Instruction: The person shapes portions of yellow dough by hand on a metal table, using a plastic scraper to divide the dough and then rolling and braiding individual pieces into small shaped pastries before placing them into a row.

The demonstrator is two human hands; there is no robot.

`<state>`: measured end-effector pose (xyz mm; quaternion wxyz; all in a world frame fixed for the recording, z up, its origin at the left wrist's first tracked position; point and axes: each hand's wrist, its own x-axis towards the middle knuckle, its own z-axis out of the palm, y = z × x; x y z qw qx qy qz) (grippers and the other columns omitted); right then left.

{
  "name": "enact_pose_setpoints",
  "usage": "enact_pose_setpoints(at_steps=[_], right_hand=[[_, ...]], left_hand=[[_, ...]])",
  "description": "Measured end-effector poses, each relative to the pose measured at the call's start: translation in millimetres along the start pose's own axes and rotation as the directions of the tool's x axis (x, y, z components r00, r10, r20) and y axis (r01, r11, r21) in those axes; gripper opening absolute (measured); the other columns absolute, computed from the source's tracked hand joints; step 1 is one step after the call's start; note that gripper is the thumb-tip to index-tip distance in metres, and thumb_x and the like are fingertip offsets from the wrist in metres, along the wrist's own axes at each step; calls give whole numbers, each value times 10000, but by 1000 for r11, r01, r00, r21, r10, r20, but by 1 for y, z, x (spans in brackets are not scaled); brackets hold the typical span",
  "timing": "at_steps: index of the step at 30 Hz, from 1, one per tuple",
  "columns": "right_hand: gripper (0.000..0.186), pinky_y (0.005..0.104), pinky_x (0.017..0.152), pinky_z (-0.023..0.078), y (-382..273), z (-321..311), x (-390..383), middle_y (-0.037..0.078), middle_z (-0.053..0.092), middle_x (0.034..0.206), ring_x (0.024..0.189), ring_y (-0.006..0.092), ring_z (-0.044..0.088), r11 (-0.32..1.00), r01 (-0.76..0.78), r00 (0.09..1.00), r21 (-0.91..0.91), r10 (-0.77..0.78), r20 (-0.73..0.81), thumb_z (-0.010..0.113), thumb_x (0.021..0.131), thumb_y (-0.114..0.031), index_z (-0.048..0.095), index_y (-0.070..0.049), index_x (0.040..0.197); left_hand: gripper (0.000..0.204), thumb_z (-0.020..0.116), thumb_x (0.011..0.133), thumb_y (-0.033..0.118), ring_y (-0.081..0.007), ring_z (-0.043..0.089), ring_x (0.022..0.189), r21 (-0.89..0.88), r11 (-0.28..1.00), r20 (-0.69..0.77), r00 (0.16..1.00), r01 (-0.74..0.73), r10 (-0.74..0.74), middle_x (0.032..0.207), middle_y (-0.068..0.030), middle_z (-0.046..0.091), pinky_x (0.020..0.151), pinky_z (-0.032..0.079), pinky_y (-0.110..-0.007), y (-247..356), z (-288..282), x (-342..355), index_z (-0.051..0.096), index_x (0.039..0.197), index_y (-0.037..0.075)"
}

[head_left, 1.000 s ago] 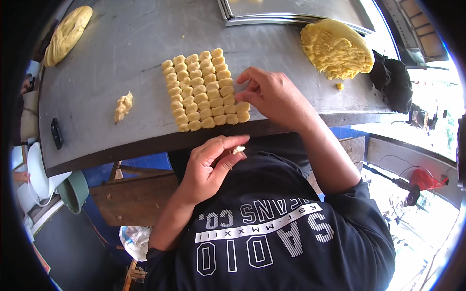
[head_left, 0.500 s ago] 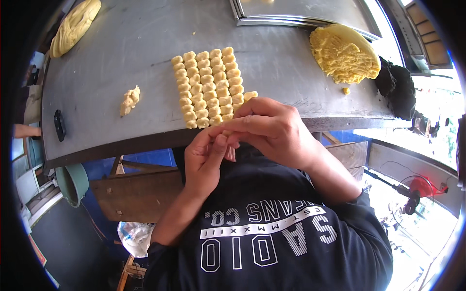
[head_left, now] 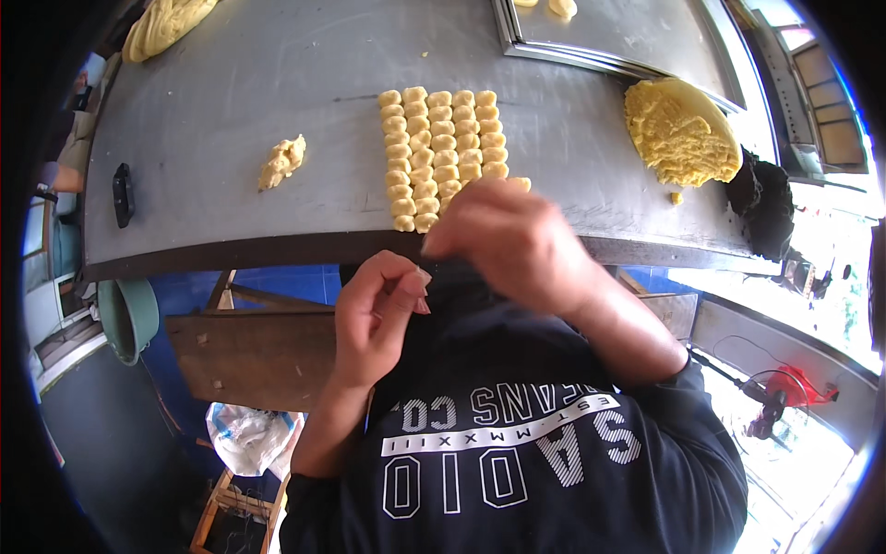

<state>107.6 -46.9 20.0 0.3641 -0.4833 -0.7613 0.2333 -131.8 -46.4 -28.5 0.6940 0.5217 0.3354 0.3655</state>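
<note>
Several columns of small pale-yellow dough pieces stand side by side on the metal table, close to its front edge. My left hand is just off that edge, its thumb and fingers pressed together; whatever they pinch, if anything, is too small to make out. My right hand, smeared by motion, hovers over the table edge and covers the near right corner of the rows. One dough piece lies out to the right, partly behind that hand. A small ragged lump of dough lies left of the rows.
A large yellow dough mass is at right, beside a black crumpled bag. Metal trays are stacked at the back right. Smooth dough lies far left; a black oblong object is nearer. Another person's arm shows at left.
My right hand has come apart from my left and moved up over the table edge. The left hand keeps its pinch. The whole view has shifted slightly, moving the table things rightward.
</note>
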Motion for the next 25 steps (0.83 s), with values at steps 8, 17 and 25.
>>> enact_pose_setpoints(at_steps=[8,17,25], right_hand=[[61,415,763,583,18,-26,-4,98,729,912,857,307,721,910,-183,978,-373,131,-162,788,930,-68,765,-58,986],[85,411,778,577,29,-7,7,47,711,886,861,273,684,931,-114,990,-348,76,-122,790,930,-145,752,-92,983],[254,402,891,578,30,-10,6,42,701,1109,1015,281,680,884,18,1000,-467,-15,10,763,880,-90,836,-205,1095]], left_hand=[[258,874,846,66,-239,654,813,871,193,251,748,-451,615,986,-38,743,753,523,-374,-2,-15,38,825,1099,51],[248,899,824,58,-245,677,899,926,161,177,769,-342,614,1007,-26,740,810,534,-381,-11,-11,39,839,1062,96],[500,733,1024,443,-322,593,1270,951,-32,291,853,-308,433,1580,-164,571,1121,396,-547,-3,-13,24,709,1443,172]])
